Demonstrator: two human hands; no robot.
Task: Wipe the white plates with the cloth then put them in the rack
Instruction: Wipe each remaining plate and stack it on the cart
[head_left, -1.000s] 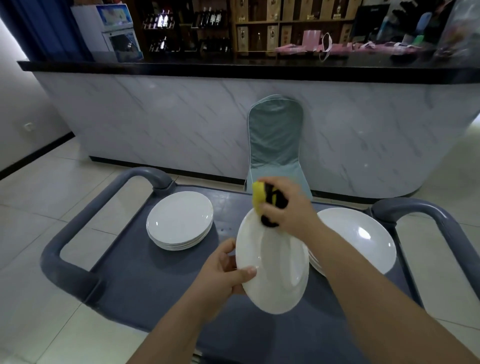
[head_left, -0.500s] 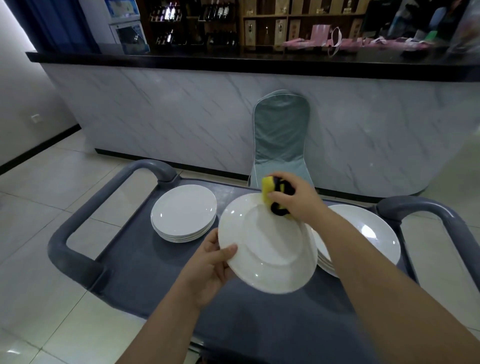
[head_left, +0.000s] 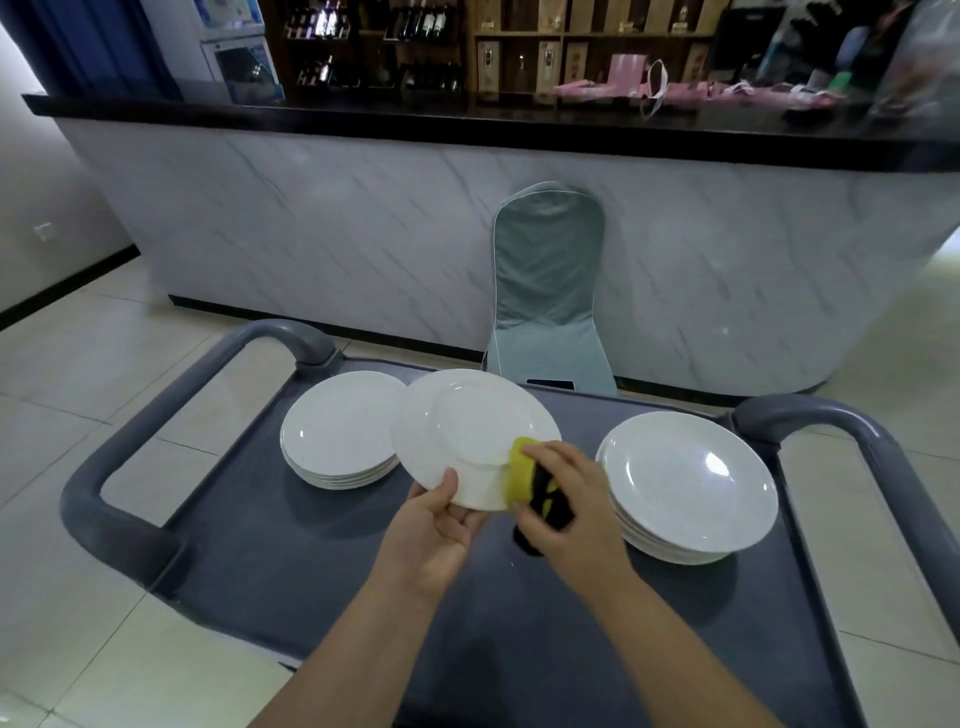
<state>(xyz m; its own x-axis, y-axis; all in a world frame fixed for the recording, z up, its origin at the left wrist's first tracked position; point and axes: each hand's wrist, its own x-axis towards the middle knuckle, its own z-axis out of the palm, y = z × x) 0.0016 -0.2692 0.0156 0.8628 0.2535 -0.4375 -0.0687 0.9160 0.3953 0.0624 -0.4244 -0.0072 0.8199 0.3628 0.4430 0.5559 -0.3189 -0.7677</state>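
**Operator:** How are the hands engaged?

**Inspector:** The left hand (head_left: 431, 530) is closed on the near rim of 1 white plate (head_left: 467, 426). The thumb is laid on the upper face, and the other fingers are seen below the rim. A yellow-and-black cloth (head_left: 524, 467) is gripped in the right hand (head_left: 566, 509) and is pressed against the lower right edge of that plate.

**Operator:** Where is the held plate located?

**Inspector:** It is located at the centre of the frame and is held above the grey cart (head_left: 311, 561), clear of the cart surface. It is tilted slightly, with the face turned upward. In this view its left edge is overlapped with the left stack (head_left: 337, 431).

**Operator:** How are the remaining plates arranged?

**Inspector:** 2 stacks are set on the cart. The left stack is placed left of centre, near the far edge. The right stack (head_left: 685, 483) is placed right of centre, just beside the right hand. The number of plates in each stack cannot be told.

**Operator:** What is recorded beyond the cart?

**Inspector:** 1 covered chair (head_left: 548, 291) is positioned behind the far edge, at the centre of the frame. A marble-fronted bar (head_left: 311, 234) with a dark top is extended across the upper half. Shelves (head_left: 519, 47) with bottles are seen along the top edge, blurred.
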